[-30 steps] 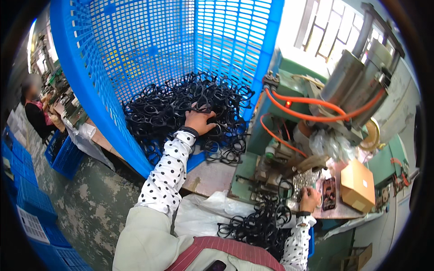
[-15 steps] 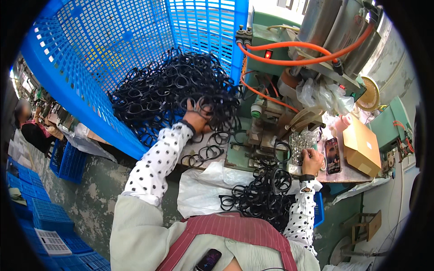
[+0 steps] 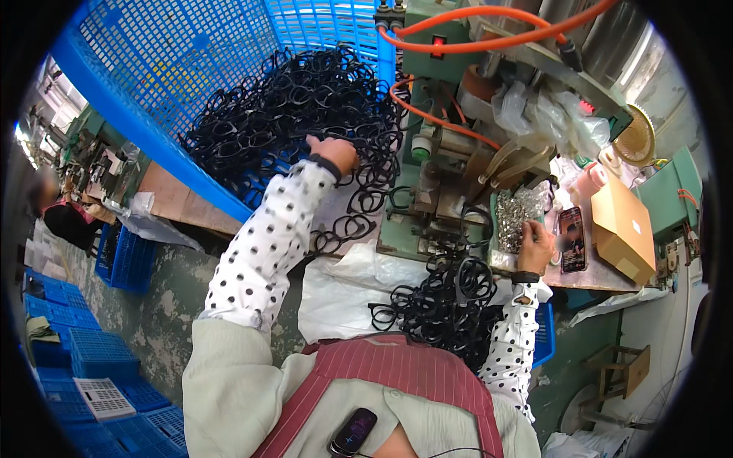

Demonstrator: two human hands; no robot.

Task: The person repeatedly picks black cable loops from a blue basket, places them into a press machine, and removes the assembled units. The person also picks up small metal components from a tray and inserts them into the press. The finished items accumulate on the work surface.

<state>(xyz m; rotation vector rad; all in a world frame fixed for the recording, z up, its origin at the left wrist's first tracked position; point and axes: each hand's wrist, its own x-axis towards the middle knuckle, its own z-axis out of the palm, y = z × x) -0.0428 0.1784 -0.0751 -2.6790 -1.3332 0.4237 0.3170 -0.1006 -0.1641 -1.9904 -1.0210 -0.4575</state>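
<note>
At the mouth of a large blue basket (image 3: 126, 145), my left hand (image 3: 336, 155) reaches into a heap of black eyeglass frames (image 3: 282, 107). Its fingers are curled on a frame at the heap's near edge, partly hidden among the others. My right hand (image 3: 537, 249) is beside a tray of small shiny metal parts (image 3: 517, 217), fingertips pinched together. Whatever lies between them is too small to make out. A single black frame stands upright at the machine's fixture (image 3: 439, 202). More black frames (image 3: 447, 309) are piled before my apron, on white sheeting.
A green bench machine (image 3: 427, 76) with orange hoses rises ahead. To the right are a phone (image 3: 571, 238) and an open cardboard box (image 3: 622, 229). Stacked blue crates (image 3: 99, 359) fill the lower left. Another person (image 3: 69, 221) sits far left. A wooden stool (image 3: 618, 370) stands lower right.
The view has tilted, so the scene sits higher. My left hand's fingers, spread over the frames before, are now drawn in. My right hand remains by the metal parts.
</note>
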